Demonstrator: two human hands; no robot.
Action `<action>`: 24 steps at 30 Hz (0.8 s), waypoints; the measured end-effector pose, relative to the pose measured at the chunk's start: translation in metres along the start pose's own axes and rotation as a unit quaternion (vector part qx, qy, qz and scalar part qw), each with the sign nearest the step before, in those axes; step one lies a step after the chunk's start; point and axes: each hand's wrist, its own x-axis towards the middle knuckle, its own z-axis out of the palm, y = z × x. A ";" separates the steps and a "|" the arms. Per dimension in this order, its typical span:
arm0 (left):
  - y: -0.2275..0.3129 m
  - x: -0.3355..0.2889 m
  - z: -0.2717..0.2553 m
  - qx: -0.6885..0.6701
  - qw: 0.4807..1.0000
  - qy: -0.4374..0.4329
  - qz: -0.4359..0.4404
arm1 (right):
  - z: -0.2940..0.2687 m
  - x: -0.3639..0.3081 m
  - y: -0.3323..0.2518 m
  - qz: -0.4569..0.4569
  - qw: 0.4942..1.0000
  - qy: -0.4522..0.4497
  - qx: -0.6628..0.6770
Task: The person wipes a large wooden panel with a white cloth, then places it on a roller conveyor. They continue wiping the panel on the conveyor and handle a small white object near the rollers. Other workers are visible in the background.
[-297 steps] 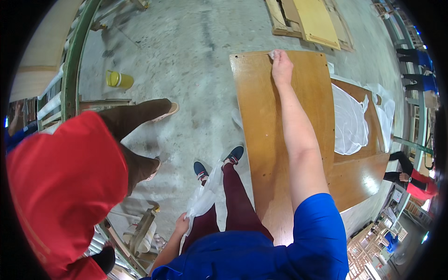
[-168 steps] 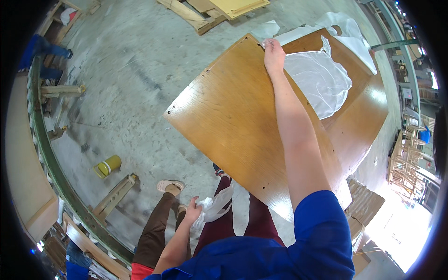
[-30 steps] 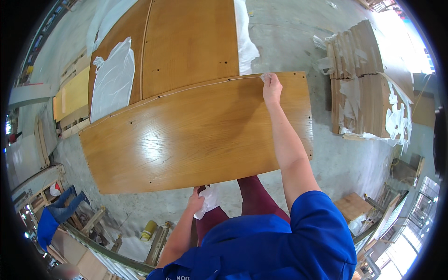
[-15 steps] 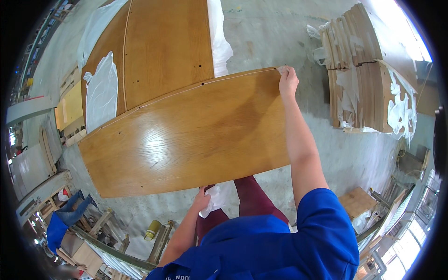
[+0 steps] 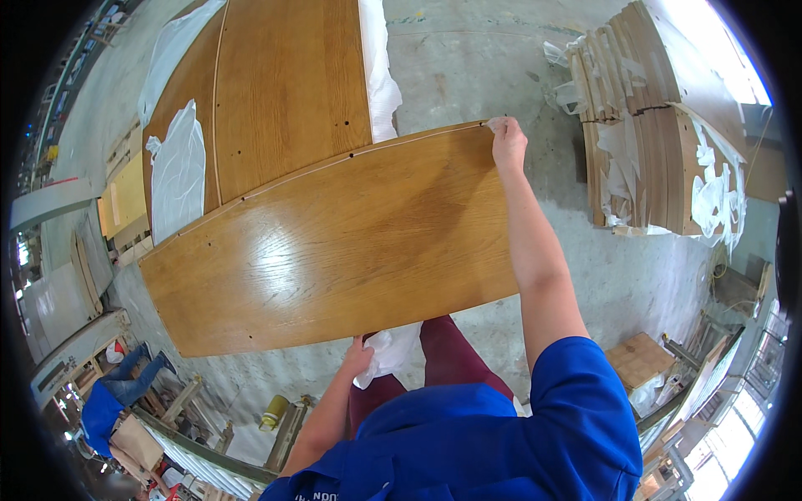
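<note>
A long, glossy brown wood panel (image 5: 351,242) lies tilted across the view in front of me. A groove line and several small dark holes run along its far edge. My right hand (image 5: 509,149) is closed around its far right corner, with a scrap of clear plastic wrap (image 5: 494,124) at the fingers. My left hand (image 5: 357,359) grips the near edge at the middle, its fingers partly hidden by the panel. Beside that hand, crumpled white wrapping (image 5: 391,352) hangs under the edge. Beyond lies a stack topped by a matching brown panel (image 5: 292,75).
White foam sheets (image 5: 179,171) lie on and beside the far panels. At the right stands a tall stack of boards (image 5: 639,159) with torn wrapping. Behind me are a metal rail (image 5: 213,455), a yellow cylinder (image 5: 273,412) and, at lower left, a person in blue (image 5: 104,409).
The far panels and board stack sit slightly further left in view. My right hand still grips the corner, a little left of before. The person at lower left has shifted.
</note>
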 end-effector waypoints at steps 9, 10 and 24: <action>-0.001 -0.002 0.008 -0.002 1.000 -0.005 0.025 | -0.023 0.010 0.015 0.003 1.000 -0.001 0.005; -0.002 -0.001 0.008 0.001 1.000 -0.011 0.027 | -0.024 0.010 0.017 0.001 1.000 -0.005 0.009; 0.003 -0.001 0.006 0.014 0.999 -0.032 0.002 | -0.031 0.002 0.023 -0.029 1.000 0.005 -0.010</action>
